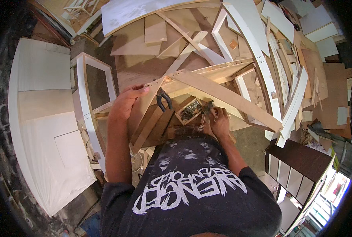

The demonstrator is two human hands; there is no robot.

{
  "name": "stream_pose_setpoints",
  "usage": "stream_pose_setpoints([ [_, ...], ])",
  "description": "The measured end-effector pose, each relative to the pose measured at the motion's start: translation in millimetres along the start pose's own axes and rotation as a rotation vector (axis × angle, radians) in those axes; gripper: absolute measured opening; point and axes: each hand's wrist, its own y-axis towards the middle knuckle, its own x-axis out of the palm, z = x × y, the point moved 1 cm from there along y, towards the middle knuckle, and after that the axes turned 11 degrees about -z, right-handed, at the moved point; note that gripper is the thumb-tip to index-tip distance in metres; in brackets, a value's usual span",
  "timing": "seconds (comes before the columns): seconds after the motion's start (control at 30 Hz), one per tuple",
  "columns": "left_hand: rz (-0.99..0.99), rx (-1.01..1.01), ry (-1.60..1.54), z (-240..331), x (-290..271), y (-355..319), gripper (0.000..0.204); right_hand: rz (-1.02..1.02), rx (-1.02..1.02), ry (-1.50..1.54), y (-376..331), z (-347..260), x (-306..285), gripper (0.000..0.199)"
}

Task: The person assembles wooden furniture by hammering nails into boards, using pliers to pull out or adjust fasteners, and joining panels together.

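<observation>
The head view is looking down on a workshop heaped with offcut boards and white-painted strips, where a long angled wooden frame piece [223, 94] is lying across the pile, propped there so its joint sits within reach. The left hand [124, 103] is pressing flat on the narrower wooden strip [152, 102] that meets it, fingers spread along the top edge, apparently steadying it against movement. A pair of black-handled pincers [164, 98] is resting on that strip just beside the hand, parked where either hand can take them. The right hand [220, 120] is curling closed near a small open box of nails [189, 110], seemingly pinching something small, though the fisheye blur is making that hard to confirm.
</observation>
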Motion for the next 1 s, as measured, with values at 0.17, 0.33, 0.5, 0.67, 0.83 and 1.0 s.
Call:
stream_pose_setpoints([
  [0.17, -0.08, -0.003, -0.092, 3.9, 3.1, 5.4, 0.038, -0.278, -0.239, 0.457, 58.4, -110.1, 26.0, 0.047],
  [0.33, -0.195, -0.025, -0.134, 21.1, 16.4, -7.7, 0.036, -0.335, -0.141, 0.809, 99.2, -174.8, 36.4, 0.038],
  [0.5, -0.271, 0.052, -0.132, 20.0, 16.5, -11.2, 0.034, -0.518, -0.156, 0.921, 86.9, -152.9, 36.4, 0.043],
  [0.67, -0.025, 0.131, -0.093, 38.4, 43.6, -31.7, 0.035, -0.566, -0.153, 1.019, 58.9, -129.7, 37.0, 0.044],
  [0.83, 0.223, -0.01, 0.271, 43.1, 51.2, -20.3, 0.038, -0.7, 0.001, 1.274, 54.5, -130.8, 9.8, 0.035],
  [1.0, 0.217, 0.015, 0.198, 31.1, 46.8, -21.7, 0.043, -1.013, 0.175, 1.629, 60.9, -139.8, -1.7, 0.051],
])
